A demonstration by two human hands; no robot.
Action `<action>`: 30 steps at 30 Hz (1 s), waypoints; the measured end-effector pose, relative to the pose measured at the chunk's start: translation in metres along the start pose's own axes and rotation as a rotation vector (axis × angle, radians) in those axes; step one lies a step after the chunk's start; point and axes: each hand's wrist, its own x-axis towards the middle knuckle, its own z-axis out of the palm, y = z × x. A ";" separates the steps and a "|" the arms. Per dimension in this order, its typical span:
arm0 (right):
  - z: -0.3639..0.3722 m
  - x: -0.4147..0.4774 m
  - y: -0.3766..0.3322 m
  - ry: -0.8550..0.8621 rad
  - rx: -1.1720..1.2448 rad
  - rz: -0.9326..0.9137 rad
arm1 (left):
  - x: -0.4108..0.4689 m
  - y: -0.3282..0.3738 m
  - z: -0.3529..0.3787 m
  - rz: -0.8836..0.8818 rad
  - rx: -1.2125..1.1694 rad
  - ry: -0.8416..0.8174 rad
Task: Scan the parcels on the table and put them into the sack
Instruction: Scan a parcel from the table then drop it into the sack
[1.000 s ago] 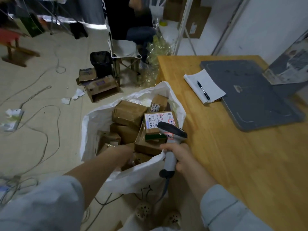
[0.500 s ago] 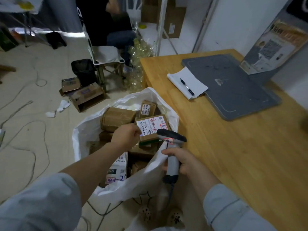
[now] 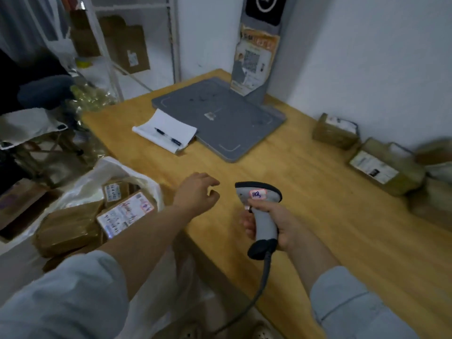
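Several parcels [image 3: 127, 214] — inside white sack [image 3: 115, 165]

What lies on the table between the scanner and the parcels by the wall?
Nothing: from scanner to parcels the table is bare, in the head view.

The grey handheld barcode scanner [image 3: 265, 220] bears a small pink-edged white sticker on its head, with blue handwriting that looks like "110"; the last stroke is unsure. In the white plastic sack [image 3: 80, 188], a small brown cardboard parcel [image 3: 115, 190] carries a white label with a row of large black digits, 4s and a 0 among them. The flat brown parcel beside it [image 3: 127, 212] has a white shipping label with a barcode and red handwriting, not legible. The orange-edged poster [image 3: 254, 59] on the grey stand shows a QR code; its print is blurred. The white label on the taped brown parcel on the tabletop [image 3: 384, 167] cannot be read.
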 end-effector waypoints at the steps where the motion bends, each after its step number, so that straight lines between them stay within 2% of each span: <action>1: -0.019 -0.006 -0.008 0.009 0.063 -0.034 | 0.012 0.018 0.009 0.038 0.006 -0.015; 5: -0.109 -0.027 -0.044 0.027 0.348 -0.176 | 0.060 0.102 0.047 0.160 -0.004 -0.072; 9: -0.211 -0.050 -0.078 0.071 0.662 -0.311 | 0.106 0.202 0.091 0.284 -0.018 -0.200; 12: -0.286 -0.061 -0.098 0.100 0.795 -0.385 | 0.139 0.273 0.127 0.360 -0.019 -0.278; 18: -0.397 -0.054 -0.118 0.209 0.790 -0.374 | 0.216 0.380 0.213 0.438 0.097 -0.390; 24: -0.461 -0.017 -0.111 0.193 0.764 -0.360 | 0.276 0.474 0.295 0.566 0.222 -0.482; 28: -0.482 -0.002 -0.102 0.131 0.806 -0.346 | 0.296 0.511 0.341 0.515 0.303 -0.516; 30: -0.489 0.001 -0.100 0.121 0.815 -0.336 | 0.306 0.516 0.359 0.476 0.363 -0.480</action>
